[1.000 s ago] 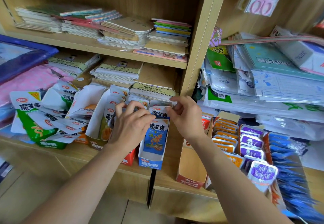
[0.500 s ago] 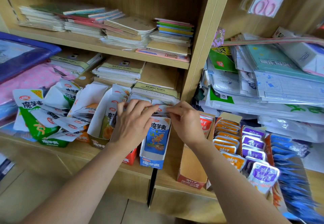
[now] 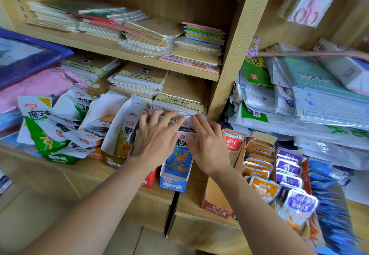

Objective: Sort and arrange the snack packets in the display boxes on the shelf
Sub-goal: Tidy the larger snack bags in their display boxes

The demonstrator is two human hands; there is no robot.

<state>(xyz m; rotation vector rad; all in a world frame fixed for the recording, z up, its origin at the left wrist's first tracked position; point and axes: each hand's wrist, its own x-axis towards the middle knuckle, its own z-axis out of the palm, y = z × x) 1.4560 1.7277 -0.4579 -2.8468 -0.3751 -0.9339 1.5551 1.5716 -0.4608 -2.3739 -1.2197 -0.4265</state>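
The left hand (image 3: 157, 141) uncurls, its fingers now lying straight across the packets (image 3: 184, 124) beneath them. The right hand (image 3: 209, 147) lets go its pinch and spreads flat, fingertips on the same packet tops.

A single wide-angle view comes from the person's head and faces forward and down onto a wooden shelf (image 3: 93, 175) standing close in front. Both forearms enter from the bottom edge and run up to the middle of the picture. There the left hand (image 3: 154, 141) and the right hand (image 3: 209, 147) lie over a blue display box (image 3: 173, 185), so the centre of the view sits on the lower board near its front edge. The upper part is filled by stacked notebooks (image 3: 151, 35) on the board above. The wide lens tilts the shelf's upright (image 3: 235, 55) and smears the right edge, where a pack of pink scissors (image 3: 307, 5) and blue packets (image 3: 329, 205) blur.
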